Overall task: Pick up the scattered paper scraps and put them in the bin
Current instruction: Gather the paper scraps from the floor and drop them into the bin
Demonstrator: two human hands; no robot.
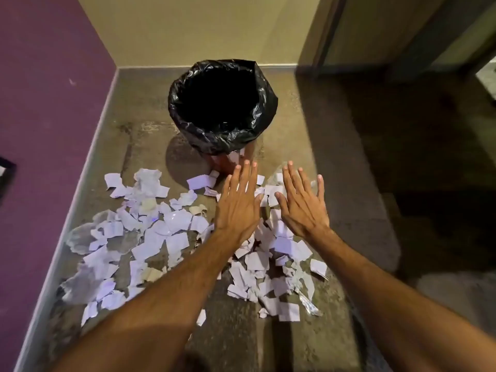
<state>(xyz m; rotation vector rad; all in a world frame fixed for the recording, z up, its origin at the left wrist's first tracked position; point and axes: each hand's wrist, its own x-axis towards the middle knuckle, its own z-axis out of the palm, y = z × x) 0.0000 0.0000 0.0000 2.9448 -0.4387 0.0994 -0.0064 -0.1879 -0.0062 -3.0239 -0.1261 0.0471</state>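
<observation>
Hands first: your left hand (239,202) and your right hand (303,205) are both stretched out flat, palms down, fingers straight and spread wide; neither holds anything. They sit side by side with a narrow gap between the thumbs, just on the near side of the bin (257,122); whether the palms actually touch the paper under them cannot be told from this view.

You have the paper scraps (171,232) strewn across the floor (295,124) on the near side of the bin; the pale, torn pieces run in a broad band from close to the purple wall (48,103) on the left to just right of your right hand, and they thin out towards you. The thickest heaps lie left of your left forearm and beneath and between your two hands; a few pieces rest against the foot of the bin.

The bin stands upright at the far centre, near the cream wall (201,28); a black liner (188,84) is folded out over its rim, and a reddish base shows below the liner. Its inside is too dark to see what it holds.
</observation>
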